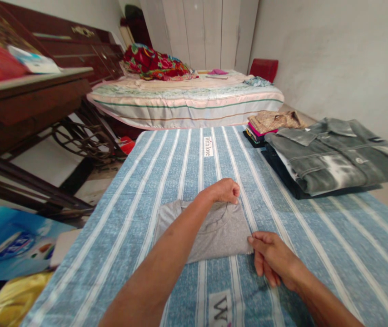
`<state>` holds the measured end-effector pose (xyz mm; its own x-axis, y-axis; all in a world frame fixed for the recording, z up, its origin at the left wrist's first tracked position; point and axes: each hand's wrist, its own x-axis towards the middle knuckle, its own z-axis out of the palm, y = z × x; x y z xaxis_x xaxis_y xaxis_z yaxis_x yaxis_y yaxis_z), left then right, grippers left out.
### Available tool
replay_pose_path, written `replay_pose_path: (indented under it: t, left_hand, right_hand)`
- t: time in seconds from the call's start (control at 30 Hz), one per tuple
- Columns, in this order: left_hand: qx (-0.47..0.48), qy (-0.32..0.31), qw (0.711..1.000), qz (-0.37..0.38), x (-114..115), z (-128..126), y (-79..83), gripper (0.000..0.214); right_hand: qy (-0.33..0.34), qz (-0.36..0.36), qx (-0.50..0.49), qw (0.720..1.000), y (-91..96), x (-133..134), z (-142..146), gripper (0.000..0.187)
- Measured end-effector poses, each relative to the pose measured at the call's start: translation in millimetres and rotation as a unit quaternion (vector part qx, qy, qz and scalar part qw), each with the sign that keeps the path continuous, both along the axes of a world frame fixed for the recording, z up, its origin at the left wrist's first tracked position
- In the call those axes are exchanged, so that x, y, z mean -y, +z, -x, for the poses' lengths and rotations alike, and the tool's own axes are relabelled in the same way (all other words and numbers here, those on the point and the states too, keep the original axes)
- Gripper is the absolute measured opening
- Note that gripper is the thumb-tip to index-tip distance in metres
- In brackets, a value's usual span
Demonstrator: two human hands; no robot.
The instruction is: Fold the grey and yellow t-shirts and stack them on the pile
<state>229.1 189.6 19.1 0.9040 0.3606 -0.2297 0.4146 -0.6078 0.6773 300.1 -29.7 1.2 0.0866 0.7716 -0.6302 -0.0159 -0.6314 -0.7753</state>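
A folded grey T-shirt (214,234) lies on the blue-and-white striped bed sheet (316,245) in front of me. My left hand (226,190) reaches across it and pinches the shirt's far right corner, fingers closed on the fabric. My right hand (271,259) rests on the sheet at the shirt's near right corner, its fingers curled and its fingertips touching the edge of the cloth.
A folded grey denim jacket (333,154) tops a pile of dark clothes at the right. Behind it sits a small stack of folded garments (269,125). A second bed (187,102) stands beyond. A dark wooden sewing table (33,109) is at the left, bags below it.
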Motion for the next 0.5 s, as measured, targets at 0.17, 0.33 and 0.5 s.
replay_pose_path:
  t: [0.17,0.33,0.5]
  left_hand:
    - [-0.015,0.021,0.999,-0.029,4.9,-1.3,4.3,0.014]
    - [-0.025,0.027,0.998,-0.053,6.4,-1.2,5.4,0.016]
    - [-0.032,0.035,0.995,-0.085,8.6,-1.3,5.5,0.02]
  right_hand:
    - [-0.005,0.002,0.002,1.0,0.7,0.2,1.5,0.028]
    - [0.003,0.001,0.018,1.0,0.2,1.8,0.8,0.031]
    - [-0.024,-0.08,0.21,0.974,0.1,6.7,-4.9,0.031]
